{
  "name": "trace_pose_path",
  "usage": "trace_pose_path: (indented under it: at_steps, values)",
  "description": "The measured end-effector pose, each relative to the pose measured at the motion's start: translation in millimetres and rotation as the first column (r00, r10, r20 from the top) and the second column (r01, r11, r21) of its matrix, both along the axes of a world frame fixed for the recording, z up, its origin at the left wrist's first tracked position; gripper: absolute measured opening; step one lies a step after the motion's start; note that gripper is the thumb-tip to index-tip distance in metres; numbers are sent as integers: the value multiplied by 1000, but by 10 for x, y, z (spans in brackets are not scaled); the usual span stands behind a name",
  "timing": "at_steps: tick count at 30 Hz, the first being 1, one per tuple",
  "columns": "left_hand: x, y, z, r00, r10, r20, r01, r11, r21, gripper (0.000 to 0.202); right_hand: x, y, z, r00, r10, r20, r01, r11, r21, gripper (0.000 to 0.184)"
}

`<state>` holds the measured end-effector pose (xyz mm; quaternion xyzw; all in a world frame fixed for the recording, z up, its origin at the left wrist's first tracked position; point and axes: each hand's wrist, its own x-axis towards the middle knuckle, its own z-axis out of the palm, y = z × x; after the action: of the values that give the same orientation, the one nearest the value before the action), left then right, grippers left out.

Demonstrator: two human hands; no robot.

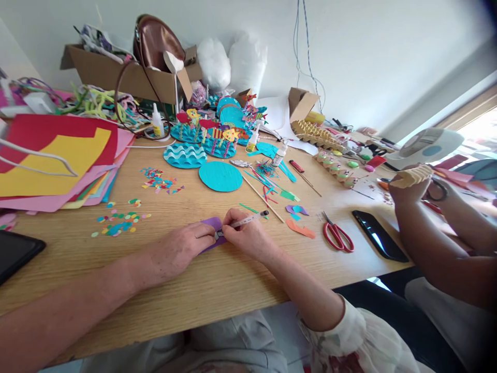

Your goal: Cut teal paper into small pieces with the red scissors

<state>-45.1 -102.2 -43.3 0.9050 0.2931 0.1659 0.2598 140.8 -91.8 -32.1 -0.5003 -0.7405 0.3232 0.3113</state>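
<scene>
A piece of purple paper (210, 223) lies on the table under my left hand (182, 248), whose closed fingers hold it down. Pinched in my right hand (248, 235) is a pale pencil (248, 219) with a dark end, its tip down at the paper. A small greyish piece (218, 234) shows between my fingertips on the purple sheet; its shape is mostly covered. Purple and blue scraps (297, 210), an orange paper scrap (301, 228) and red-handled scissors (337, 235) lie right of my right hand. Beyond my hands sits a turquoise disc (220, 176).
Coloured paper sheets (58, 160) are stacked at left, near confetti dots (120, 223). Turquoise fish decorations (217, 137) and glue bottles (280, 154) stand farther back. A black phone (379, 235) lies at right, beside another person's hands (411, 189) holding a tan corrugated piece (412, 176).
</scene>
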Motion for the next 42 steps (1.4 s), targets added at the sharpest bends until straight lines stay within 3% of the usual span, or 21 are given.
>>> trace_pose_path:
  at_steps: [9,17,27,42]
  values:
    - [-24,-12,-11,1000,-4,-2,4,999,-37,37,-25,-36,-22,999,-35,-3,35,999,19,11]
    - [-33,-25,-14,999,-14,-42,15,1000,8,38,-39,-43,-24,999,-42,6,42,999,25,10]
    - [-37,-81,-54,996,8,-90,21,949,314,34,-114,-3,-18,999,-35,-10,35,999,27,12]
    - [-62,-125,-17,993,15,-116,20,955,295,36,-128,-21,-11,999,-54,-4,54,999,-7,10]
